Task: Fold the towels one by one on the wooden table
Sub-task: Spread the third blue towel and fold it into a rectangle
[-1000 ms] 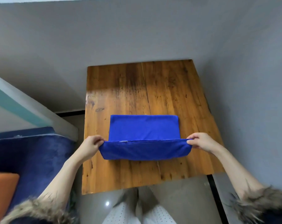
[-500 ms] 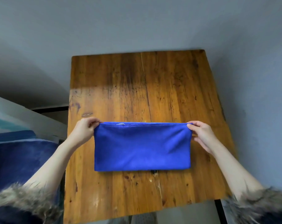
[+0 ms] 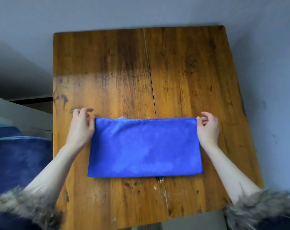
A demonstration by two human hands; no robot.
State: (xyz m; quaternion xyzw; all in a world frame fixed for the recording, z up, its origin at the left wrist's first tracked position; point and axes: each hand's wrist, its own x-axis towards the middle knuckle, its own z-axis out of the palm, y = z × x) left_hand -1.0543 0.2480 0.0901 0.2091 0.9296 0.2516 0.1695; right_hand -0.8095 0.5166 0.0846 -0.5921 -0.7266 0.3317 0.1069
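One blue towel (image 3: 145, 146), folded into a flat rectangle, lies on the wooden counter (image 3: 124, 72), nearer its front edge than its far edge. Left hand (image 3: 82, 127) rests at the towel's far left corner, thumb against the hem; whether it pinches the cloth cannot be told. Right hand (image 3: 207, 127) sits at the far right corner, fingers loosely curled, apparently releasing the edge. Judged from its smooth drape, the cloth is light, soft and limp, with little slip on wood. Best held at the corners, pinching both layers together for the next fold.
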